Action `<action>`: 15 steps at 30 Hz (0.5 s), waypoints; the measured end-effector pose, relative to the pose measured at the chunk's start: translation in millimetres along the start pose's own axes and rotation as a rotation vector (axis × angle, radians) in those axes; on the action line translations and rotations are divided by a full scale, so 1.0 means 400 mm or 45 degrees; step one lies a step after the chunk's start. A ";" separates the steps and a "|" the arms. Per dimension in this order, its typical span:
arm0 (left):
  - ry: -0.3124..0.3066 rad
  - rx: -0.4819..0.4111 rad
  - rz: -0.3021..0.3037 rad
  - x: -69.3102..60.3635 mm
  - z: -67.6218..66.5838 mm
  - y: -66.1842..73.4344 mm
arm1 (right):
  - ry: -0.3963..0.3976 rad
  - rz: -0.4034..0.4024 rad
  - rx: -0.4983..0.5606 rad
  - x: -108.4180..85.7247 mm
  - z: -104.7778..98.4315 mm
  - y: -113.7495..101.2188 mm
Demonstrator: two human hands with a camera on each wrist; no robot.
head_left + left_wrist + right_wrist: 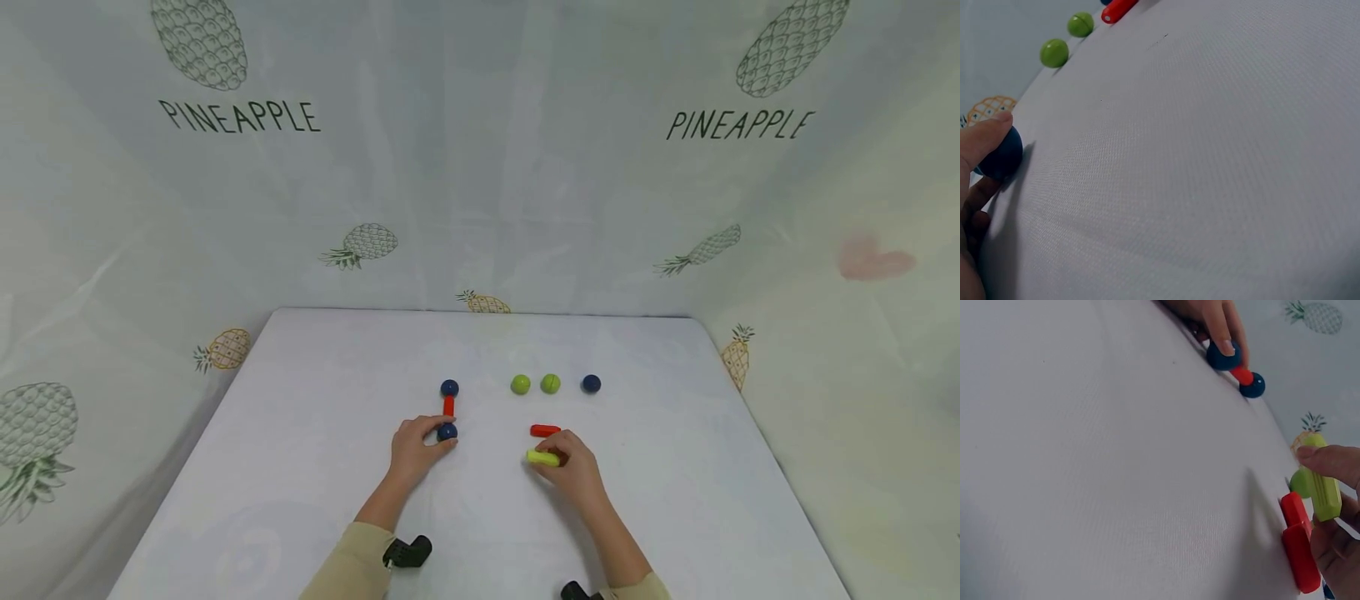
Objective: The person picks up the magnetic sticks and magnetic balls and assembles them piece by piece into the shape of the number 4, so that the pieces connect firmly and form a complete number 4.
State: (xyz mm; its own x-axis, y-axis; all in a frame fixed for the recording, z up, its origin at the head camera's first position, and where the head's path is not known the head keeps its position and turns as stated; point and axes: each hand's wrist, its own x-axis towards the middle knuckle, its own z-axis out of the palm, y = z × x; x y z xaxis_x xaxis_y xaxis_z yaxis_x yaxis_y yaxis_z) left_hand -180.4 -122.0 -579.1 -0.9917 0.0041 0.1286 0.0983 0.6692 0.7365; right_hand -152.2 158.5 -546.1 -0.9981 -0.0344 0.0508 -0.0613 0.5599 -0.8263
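Observation:
My left hand point(414, 450) pinches a dark blue ball point(447, 432) between thumb and fingers at the tabletop. Beyond that ball, in line with it, come a red stick point(448, 406) and a second dark blue ball point(449, 388); the near joint is partly covered by my fingers. On the right, my right hand point(579, 473) holds a short yellow-green stick point(1322, 481) by thumb and fingers, raised above the table. Just past that hand lies a loose red stick point(544, 431). The right wrist view shows two red pieces point(1301, 557) close together beneath the hand.
Farther back on the white table point(337, 358) sit two green balls, a left one point(521, 384) and a right one point(551, 383), with a dark blue ball point(591, 384) to their right. A pineapple-print cloth point(480, 167) hangs behind and at both sides.

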 end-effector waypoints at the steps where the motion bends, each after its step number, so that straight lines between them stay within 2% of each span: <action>1: -0.008 0.002 -0.001 0.001 0.001 -0.001 | -0.003 -0.009 0.009 0.002 0.002 -0.002; 6: -0.024 0.000 0.011 0.003 0.002 -0.007 | -0.022 -0.070 0.021 0.013 0.017 -0.013; 15: -0.051 -0.004 0.014 0.001 -0.006 -0.008 | -0.079 -0.083 0.060 0.032 0.048 -0.037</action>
State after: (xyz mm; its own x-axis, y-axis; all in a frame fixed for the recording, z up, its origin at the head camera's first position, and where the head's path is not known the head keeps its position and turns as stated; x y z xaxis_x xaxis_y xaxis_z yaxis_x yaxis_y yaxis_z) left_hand -180.8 -125.8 -579.9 -0.9931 0.0414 0.1101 0.1095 0.6669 0.7371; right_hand -164.0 134.0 -544.1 -0.9899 -0.1219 0.0718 -0.1250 0.5152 -0.8479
